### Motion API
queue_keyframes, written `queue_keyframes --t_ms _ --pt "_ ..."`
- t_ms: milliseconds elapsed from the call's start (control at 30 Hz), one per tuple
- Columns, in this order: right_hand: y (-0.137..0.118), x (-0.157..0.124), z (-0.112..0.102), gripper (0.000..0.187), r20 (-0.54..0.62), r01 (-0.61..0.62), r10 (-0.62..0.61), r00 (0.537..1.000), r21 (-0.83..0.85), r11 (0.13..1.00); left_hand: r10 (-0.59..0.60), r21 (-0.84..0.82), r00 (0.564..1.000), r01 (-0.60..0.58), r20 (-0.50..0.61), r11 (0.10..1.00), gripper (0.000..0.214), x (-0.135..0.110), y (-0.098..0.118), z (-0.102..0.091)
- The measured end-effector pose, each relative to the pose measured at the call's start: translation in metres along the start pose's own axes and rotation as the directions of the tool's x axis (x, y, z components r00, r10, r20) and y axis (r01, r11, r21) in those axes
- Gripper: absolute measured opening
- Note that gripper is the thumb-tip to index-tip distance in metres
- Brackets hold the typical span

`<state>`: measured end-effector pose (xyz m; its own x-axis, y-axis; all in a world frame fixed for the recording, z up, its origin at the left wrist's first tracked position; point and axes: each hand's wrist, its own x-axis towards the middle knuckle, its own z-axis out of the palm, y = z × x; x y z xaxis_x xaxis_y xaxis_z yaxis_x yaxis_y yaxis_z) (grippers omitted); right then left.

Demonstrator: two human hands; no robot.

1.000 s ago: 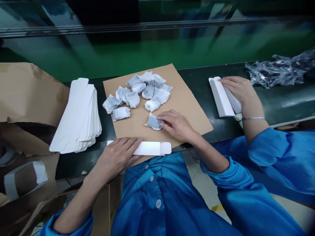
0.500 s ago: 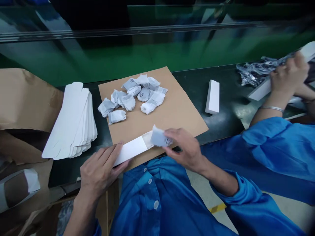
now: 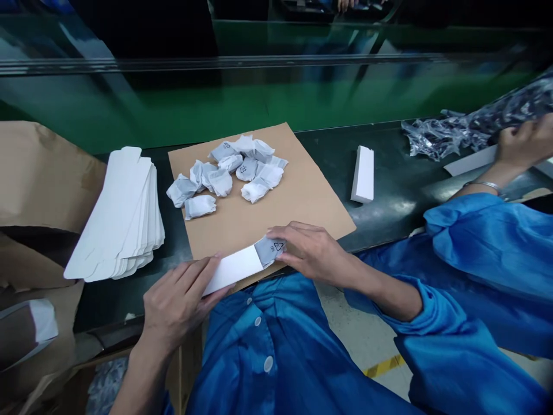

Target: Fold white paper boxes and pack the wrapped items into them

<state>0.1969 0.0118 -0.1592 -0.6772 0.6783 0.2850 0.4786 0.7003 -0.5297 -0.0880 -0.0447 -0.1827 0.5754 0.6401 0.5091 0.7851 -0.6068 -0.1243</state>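
My left hand [image 3: 181, 297] grips the near-left end of a slim white carton [image 3: 237, 268], held tilted over the front edge of a brown cardboard sheet [image 3: 302, 202]. At the carton's right end, my right hand [image 3: 309, 251] pinches a small grey-white packet [image 3: 270, 250] with a printed triangle mark. Part of that packet sits in the carton's open end. What lies deeper inside the carton is hidden. Farther back on the sheet, several similar wrapped packets [image 3: 220, 181] lie in a loose pile.
Flat white carton blanks [image 3: 116, 213] are stacked at left, beside a large brown paper bag [image 3: 47, 178]. One white box [image 3: 363, 174] stands on the dark table to the right. Beyond it are clear plastic bags [image 3: 440, 135] and a co-worker's hand [image 3: 525, 144].
My right hand has brought the packet left against the carton's end, and it now sits partly inside. The co-worker's hand has moved to the right. The view has shifted slightly.
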Motion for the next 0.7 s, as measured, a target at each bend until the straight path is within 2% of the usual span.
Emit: queue_keyframes --t_ms 133,233,300,333,433,500,633,700 --pt "0.003 0.000 -0.005 0.035 -0.001 0.008 -0.008 1.000 0.051 0.999 -0.039 -0.095 0.998 0.043 0.044 0.995 0.053 -0.002 -0.003 0.001" --pt "0.004 0.002 -0.014 0.035 0.074 -0.003 -0.006 0.997 0.116 0.993 -0.025 -0.260 0.996 0.045 0.083 0.965 0.052 -0.004 -0.008 0.002" --pt "0.001 0.003 -0.014 0.033 0.102 -0.002 -0.009 0.995 0.104 0.995 -0.007 -0.305 0.995 0.037 0.099 0.952 0.053 -0.004 -0.011 0.004" --pt "-0.002 0.003 -0.012 0.030 0.090 0.015 -0.020 0.996 0.057 0.998 -0.013 -0.295 0.995 0.041 0.096 0.955 0.053 -0.003 -0.011 0.005" --pt "-0.010 -0.001 -0.001 0.021 -0.006 0.091 -0.094 0.996 -0.221 0.971 -0.062 -0.214 0.996 0.075 0.069 0.974 0.051 0.002 -0.009 0.006" --pt "-0.012 -0.004 0.004 0.022 -0.041 0.118 -0.135 0.990 -0.286 0.951 -0.083 -0.182 0.995 0.091 0.054 0.979 0.050 0.004 -0.006 0.006" --pt "-0.007 -0.005 -0.001 0.021 -0.086 0.091 -0.097 0.992 -0.065 0.994 -0.060 -0.208 0.996 0.074 0.072 0.975 0.054 0.000 -0.007 0.007" --pt "-0.004 -0.003 -0.005 0.019 -0.061 0.067 -0.063 0.996 0.061 0.996 -0.044 -0.273 0.995 0.068 0.093 0.960 0.056 -0.004 -0.011 0.008"
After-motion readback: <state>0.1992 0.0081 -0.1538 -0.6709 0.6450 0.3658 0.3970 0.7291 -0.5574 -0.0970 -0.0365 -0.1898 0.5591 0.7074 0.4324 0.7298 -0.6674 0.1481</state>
